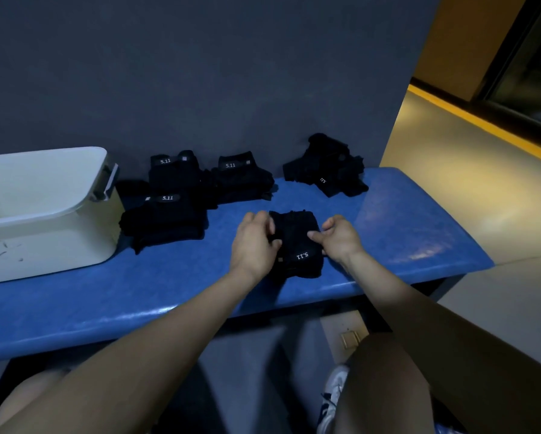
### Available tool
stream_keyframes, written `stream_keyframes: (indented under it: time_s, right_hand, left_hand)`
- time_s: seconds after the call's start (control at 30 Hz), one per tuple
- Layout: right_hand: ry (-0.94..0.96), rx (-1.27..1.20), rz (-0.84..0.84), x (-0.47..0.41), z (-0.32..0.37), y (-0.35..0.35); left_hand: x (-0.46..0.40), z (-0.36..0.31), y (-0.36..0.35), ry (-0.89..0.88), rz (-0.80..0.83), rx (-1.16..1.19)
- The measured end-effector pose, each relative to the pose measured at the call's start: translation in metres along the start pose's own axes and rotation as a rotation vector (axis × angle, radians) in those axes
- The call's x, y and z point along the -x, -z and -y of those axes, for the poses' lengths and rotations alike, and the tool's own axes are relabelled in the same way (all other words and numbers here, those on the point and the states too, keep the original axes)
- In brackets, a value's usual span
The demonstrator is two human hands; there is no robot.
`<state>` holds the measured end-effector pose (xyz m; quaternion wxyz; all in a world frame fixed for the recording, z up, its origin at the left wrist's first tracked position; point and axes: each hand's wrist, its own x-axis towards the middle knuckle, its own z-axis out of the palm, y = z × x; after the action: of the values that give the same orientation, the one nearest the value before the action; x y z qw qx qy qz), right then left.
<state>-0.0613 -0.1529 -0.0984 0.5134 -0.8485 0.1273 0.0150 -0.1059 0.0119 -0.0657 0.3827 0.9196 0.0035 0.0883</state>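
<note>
A blue table (403,233) carries a white tub (43,239) and runs out to the tub's right along a dark grey wall (200,73).

Three folded black stacks lie close to the tub. The near stack (165,223) sits just beside the tub's right wall. The second stack (173,173) lies behind it, off the tub's far right corner and against the wall. The third stack (244,180) lies further right of the tub, touching the second. Each shows a white "5.11" mark on its top.

A loose black heap (328,167), unfolded and rumpled, lies well apart from the tub, far to its right against the wall.

The black garment (297,245) being worked on lies flat on the table, well to the right of the tub and nearer the table's front edge than the three stacks. It is folded into a compact block.

The left hand (253,242) grips the garment's side nearest the tub, fingers curled over the edge. The right hand (341,239) pinches the side farthest from the tub between thumb and fingers. Both hands are grasping cloth.

The garment's white "5.11" mark (302,255) reads upside down at its near end.
</note>
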Motion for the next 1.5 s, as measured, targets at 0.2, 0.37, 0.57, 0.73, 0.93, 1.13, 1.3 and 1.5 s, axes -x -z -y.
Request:
stream_keyframes:
  time_s: [0.2, 0.37, 0.57, 0.73, 0.93, 1.13, 1.3, 1.5]
  right_hand:
    - [-0.037, -0.063, -0.002, -0.014, 0.010, -0.008]
    - [0.085, -0.199, 0.069, -0.019, 0.017, -0.012]
    - [0.082, -0.017, 0.118, -0.029, 0.005, -0.021]
    - [0.223, 0.110, 0.069, -0.017, 0.014, -0.010]
    - [0.408, 0.294, 0.323, 0.014, 0.005, 0.014]
    - [0.430, 0.713, 0.487, 0.028, 0.001, 0.030]
    - [0.509, 0.842, 0.454, 0.035, 0.001, 0.028]
    - [0.668, 0.927, 0.403, 0.043, -0.001, 0.023]
  left_hand:
    - [-0.009, 0.003, -0.004, -0.257, 0.444, -0.335]
    - [-0.005, 0.012, -0.011, -0.264, 0.513, -0.381]
    - [-0.004, 0.014, -0.013, -0.205, 0.628, -0.388]
    - [-0.008, 0.014, -0.008, -0.225, 0.620, -0.363]
    - [-0.002, 0.021, -0.001, -0.329, 0.522, -0.369]
    - [-0.002, 0.022, 0.000, -0.385, 0.574, -0.509]
    - [-0.001, 0.018, 0.002, -0.457, 0.635, -0.642]
    - [0.002, 0.025, 0.005, -0.474, 0.572, -0.590]
